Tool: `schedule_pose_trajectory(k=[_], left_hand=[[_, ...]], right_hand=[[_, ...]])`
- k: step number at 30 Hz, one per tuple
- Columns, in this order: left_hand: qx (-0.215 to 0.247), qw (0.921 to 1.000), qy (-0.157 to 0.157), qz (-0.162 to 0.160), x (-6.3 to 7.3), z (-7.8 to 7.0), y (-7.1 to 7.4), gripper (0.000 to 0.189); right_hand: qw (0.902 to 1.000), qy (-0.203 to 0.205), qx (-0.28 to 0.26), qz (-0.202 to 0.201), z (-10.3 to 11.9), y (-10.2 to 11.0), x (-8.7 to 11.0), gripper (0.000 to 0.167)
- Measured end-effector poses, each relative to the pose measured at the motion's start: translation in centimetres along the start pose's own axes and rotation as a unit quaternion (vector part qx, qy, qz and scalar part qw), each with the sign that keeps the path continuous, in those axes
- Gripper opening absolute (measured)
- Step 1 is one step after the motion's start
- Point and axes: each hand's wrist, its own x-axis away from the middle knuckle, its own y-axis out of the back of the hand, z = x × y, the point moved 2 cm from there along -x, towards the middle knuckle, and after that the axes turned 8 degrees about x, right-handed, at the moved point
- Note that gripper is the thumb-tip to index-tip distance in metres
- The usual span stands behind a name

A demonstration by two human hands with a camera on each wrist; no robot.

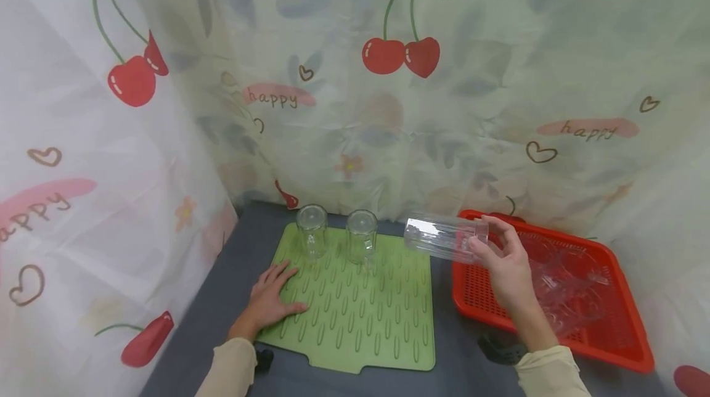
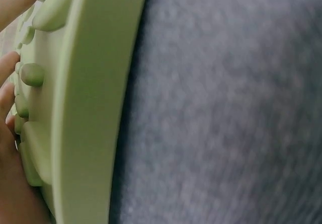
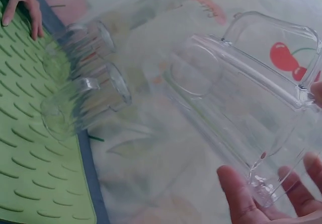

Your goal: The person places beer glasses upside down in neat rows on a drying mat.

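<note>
My right hand [image 1: 507, 267] holds a clear mug [image 1: 438, 237] by one end, tipped on its side in the air between the mat and the red basket. In the right wrist view the handle of this mug [image 3: 236, 78] sticks up, with fingers and thumb around its near end. My left hand [image 1: 269, 298] rests with fingers spread on the left side of a green drying mat [image 1: 355, 329]. Two more clear mugs, one at the back left [image 1: 312, 230] and one beside it [image 1: 362, 237], stand bottom up on the mat's far part.
A red plastic basket [image 1: 621, 280] with several clear vessels [image 1: 566, 274] lies at the right. Under everything is a dark grey cloth-like surface [image 1: 222, 286]. Printed curtains [image 1: 355, 126] hang close behind and at both sides.
</note>
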Motion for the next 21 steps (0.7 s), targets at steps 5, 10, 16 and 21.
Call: schedule_pose_trajectory(k=[5, 10, 16, 21], left_hand=[[-0.001, 1.0000, -0.004, -0.006, 0.1, -0.2, 0.0, 0.096], [0.003, 0.9994, -0.028, -0.022, 0.2, -0.6, 0.1, 0.094], [0.004, 0.9998, -0.019, -0.003, 0.0, -0.7, 0.4, 0.095], [-0.004, 1.0000, -0.007, 0.005, 0.0, -0.6, 0.2, 0.094]], right_hand=[[0.9996, 0.017, -0.021, 0.003, -0.5, -0.6, 0.1, 0.057], [0.9976, 0.032, -0.059, 0.015, -1.0, -1.3, 0.2, 0.057], [0.9949, 0.032, -0.092, 0.025, -1.2, -2.2, 0.3, 0.057], [0.9922, 0.041, -0.111, 0.041, -1.4, -2.8, 0.4, 0.059]])
